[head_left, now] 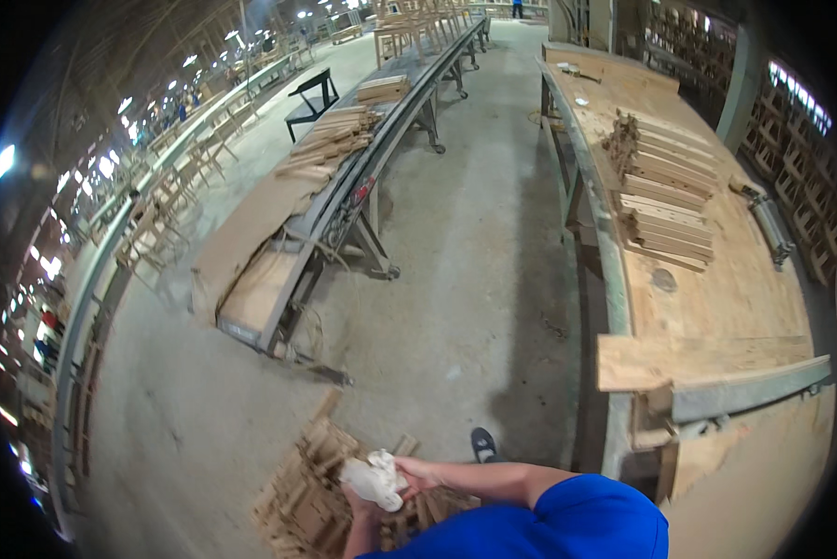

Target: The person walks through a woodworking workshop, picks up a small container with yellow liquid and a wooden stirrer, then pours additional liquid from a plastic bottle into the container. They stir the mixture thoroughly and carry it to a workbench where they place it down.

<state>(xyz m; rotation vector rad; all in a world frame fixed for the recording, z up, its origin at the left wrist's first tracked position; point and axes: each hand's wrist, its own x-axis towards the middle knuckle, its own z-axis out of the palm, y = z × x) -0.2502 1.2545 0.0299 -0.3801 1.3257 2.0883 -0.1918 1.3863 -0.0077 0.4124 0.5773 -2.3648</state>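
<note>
A crumpled white cloth (374, 480), perhaps a pair of gloves, is held between my two hands low in the picture. My left hand (362, 504) is closed on it from below and the left, its fingers mostly hidden by the fabric. My right hand (417, 474) grips the right side of the cloth, with the thumb and fingers bent toward it. Directly beneath both hands lies a heap of wooden pieces (308, 508), cut to short lengths and piled loosely.
Right of me stands a wooden workbench (660, 303) bearing stacked wooden slats (668, 191) and a caulking-gun-like tool (768, 224). A long conveyor (367, 177) with wood parts (330, 140) runs ahead on the left. Beyond it is a black chair frame (313, 102). Concrete floor (465, 242) lies between.
</note>
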